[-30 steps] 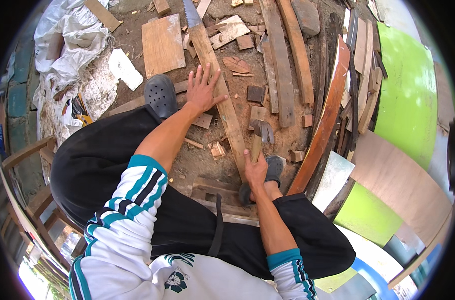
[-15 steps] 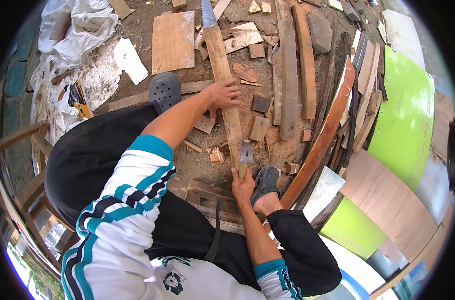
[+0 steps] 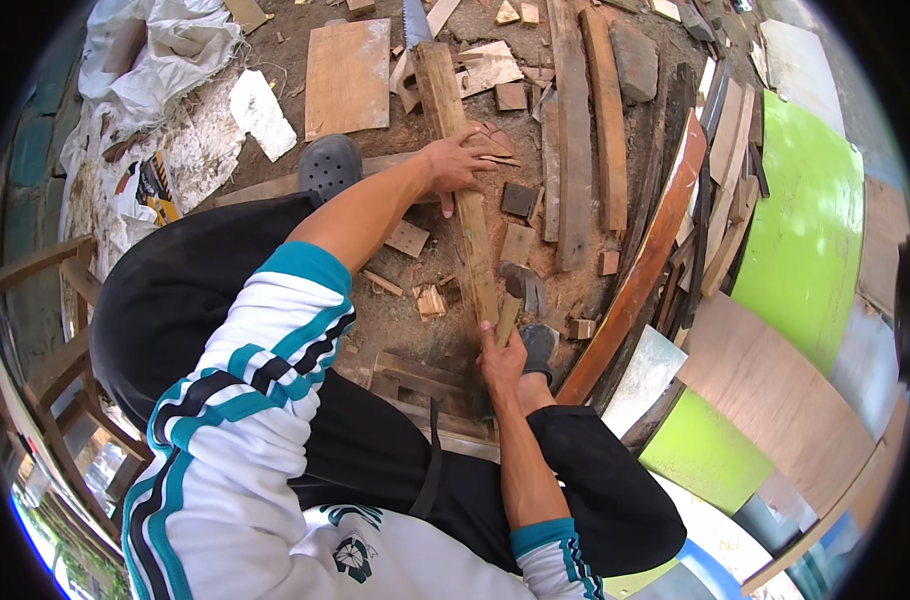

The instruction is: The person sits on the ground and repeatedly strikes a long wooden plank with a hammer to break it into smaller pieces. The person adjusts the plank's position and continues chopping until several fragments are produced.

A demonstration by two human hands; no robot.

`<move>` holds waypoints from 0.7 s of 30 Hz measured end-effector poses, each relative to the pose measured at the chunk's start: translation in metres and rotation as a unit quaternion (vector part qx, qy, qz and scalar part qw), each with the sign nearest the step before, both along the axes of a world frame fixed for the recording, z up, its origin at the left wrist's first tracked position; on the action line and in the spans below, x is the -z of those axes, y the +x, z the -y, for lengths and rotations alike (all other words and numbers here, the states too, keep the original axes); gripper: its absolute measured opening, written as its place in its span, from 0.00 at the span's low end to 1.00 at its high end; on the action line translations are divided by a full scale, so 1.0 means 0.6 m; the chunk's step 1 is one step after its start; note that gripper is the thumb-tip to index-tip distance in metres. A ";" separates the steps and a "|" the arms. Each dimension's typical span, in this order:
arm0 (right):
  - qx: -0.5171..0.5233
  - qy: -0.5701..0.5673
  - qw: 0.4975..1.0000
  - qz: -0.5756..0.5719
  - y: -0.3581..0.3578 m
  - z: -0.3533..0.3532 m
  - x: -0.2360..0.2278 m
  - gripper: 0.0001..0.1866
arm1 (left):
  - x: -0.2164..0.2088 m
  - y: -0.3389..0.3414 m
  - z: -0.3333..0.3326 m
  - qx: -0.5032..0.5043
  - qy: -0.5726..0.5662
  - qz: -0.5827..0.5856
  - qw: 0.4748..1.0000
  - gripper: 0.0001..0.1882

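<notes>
A long wooden plank (image 3: 474, 250) runs away from me between my feet. Across its upper half lies my left hand (image 3: 458, 165), thumb along one side and fingers over the other, gripping it. My right hand (image 3: 501, 355) is closed round the wooden handle of a claw hammer (image 3: 509, 312), at the plank's near end. Its thumb also rests against the plank. The dark hammer head (image 3: 523, 286) sits just right of the plank, above the ground.
A saw blade (image 3: 415, 22) shows beyond the plank's far end. Wood offcuts (image 3: 430, 301) and a square board (image 3: 347, 78) lie on the dirt. Long timbers (image 3: 571, 140) and green panels (image 3: 803, 225) are at right. A white sack (image 3: 165, 50) and a wooden frame (image 3: 50, 370) are at left.
The plank has shifted slightly right and looks turned. My left hand has slid a little farther away along with it. My right hand has moved right, and the hammer head now points rightward.
</notes>
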State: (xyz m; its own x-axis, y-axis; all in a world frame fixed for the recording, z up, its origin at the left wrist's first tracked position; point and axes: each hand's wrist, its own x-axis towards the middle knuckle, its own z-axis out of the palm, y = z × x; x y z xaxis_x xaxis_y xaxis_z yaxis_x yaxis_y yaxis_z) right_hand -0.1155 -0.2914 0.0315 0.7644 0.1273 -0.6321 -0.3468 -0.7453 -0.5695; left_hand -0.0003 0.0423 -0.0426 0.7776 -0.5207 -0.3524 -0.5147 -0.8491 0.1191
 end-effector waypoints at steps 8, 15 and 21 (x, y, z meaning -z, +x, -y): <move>-0.122 0.057 0.990 0.042 -0.040 -0.033 0.029 0.22 | 0.020 -0.015 -0.010 -0.062 -0.018 -0.033 0.997 0.47; -0.123 0.034 0.991 0.046 -0.043 -0.038 0.050 0.18 | 0.016 -0.004 -0.008 -0.051 -0.012 -0.047 0.998 0.46; -0.155 -0.024 0.988 -0.012 -0.013 -0.091 0.013 0.13 | 0.043 -0.016 -0.023 -0.048 -0.052 -0.016 0.997 0.47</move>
State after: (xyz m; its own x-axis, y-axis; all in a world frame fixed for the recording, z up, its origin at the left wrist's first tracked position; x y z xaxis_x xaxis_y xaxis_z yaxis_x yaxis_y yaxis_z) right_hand -0.1232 -0.2369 0.0238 0.6777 0.3216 -0.6613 -0.1112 -0.8441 -0.5245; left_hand -0.0102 0.0564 -0.0681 0.8145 -0.4797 -0.3264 -0.4261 -0.8763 0.2246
